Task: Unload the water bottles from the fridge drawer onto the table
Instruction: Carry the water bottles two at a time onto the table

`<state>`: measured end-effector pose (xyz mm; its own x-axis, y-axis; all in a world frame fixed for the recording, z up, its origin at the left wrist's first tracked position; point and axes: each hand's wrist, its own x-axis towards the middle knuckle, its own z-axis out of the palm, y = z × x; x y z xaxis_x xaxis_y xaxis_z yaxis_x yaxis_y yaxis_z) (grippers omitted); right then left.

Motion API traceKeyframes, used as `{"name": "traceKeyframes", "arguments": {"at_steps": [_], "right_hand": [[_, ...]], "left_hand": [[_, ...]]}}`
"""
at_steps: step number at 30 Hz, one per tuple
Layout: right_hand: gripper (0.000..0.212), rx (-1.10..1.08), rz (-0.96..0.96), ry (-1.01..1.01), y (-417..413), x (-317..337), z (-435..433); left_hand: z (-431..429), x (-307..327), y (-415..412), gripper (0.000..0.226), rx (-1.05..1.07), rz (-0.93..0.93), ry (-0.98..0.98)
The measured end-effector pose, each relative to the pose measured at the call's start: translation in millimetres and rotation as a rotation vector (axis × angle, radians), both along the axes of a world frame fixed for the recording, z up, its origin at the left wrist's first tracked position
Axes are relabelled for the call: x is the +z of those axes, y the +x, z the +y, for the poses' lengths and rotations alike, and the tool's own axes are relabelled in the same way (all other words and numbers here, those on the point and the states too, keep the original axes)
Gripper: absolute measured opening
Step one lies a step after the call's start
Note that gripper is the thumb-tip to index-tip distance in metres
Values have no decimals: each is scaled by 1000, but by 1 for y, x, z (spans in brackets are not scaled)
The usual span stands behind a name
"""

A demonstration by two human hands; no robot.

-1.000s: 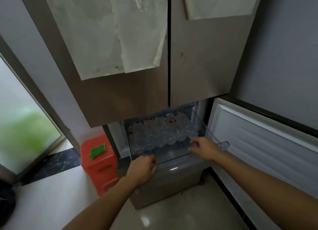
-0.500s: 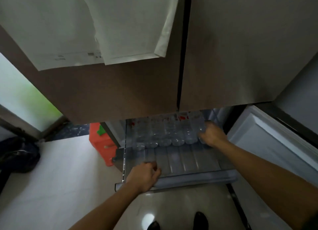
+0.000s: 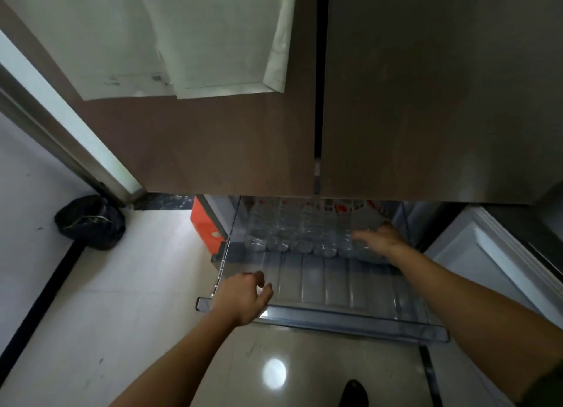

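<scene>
The clear plastic fridge drawer [image 3: 335, 318] is pulled far out below the closed upper doors. Several clear water bottles [image 3: 289, 242] lie side by side in a row at its back, their far ends hidden under the doors. The ribbed front half of the drawer floor is bare. My right hand [image 3: 377, 239] reaches in at the right end of the row, fingers stretched leftward over the rightmost bottle; the hand is blurred. My left hand [image 3: 243, 297] hovers over the drawer's front left corner, fingers loosely curled and holding nothing.
The white lower fridge door [image 3: 487, 254] stands open at the right. An orange box [image 3: 204, 227] sits on the floor left of the drawer, and a black bag [image 3: 91, 220] lies further left by the wall. White papers [image 3: 213, 41] hang on the upper door. A dark shoe [image 3: 355, 393] is below.
The drawer has slid further out. My left hand has let go of the front rim and lifted. My right hand has moved from the drawer's side to the rightmost bottles.
</scene>
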<state>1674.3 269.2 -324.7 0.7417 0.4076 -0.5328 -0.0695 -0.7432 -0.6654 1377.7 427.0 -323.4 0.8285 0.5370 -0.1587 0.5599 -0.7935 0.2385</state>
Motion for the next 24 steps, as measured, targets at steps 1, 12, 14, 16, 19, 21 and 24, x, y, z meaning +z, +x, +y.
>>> {"name": "traceKeyframes", "arguments": {"at_steps": [1, 12, 14, 16, 19, 21, 24], "right_hand": [[43, -32, 61, 51, -6, 3, -6], [50, 358, 255, 190, -79, 88, -74], [53, 495, 257, 181, -98, 102, -69], [54, 584, 284, 196, -117, 110, -59], [56, 659, 337, 238, -138, 113, -44], [58, 676, 381, 255, -143, 111, -32], [50, 528, 372, 315, -140, 100, -12]], "left_hand": [[1, -1, 0, 57, 4, 5, -12], [-9, 47, 7, 37, 253, -464, -627], [-12, 71, 11, 35, 319, -578, -837], [-8, 88, 7, 37, 389, -601, -956], [4, 102, -12, 33, 447, -552, -1002], [13, 110, -25, 29, 460, -587, -993], [25, 122, -36, 23, 454, -676, -831]]}}
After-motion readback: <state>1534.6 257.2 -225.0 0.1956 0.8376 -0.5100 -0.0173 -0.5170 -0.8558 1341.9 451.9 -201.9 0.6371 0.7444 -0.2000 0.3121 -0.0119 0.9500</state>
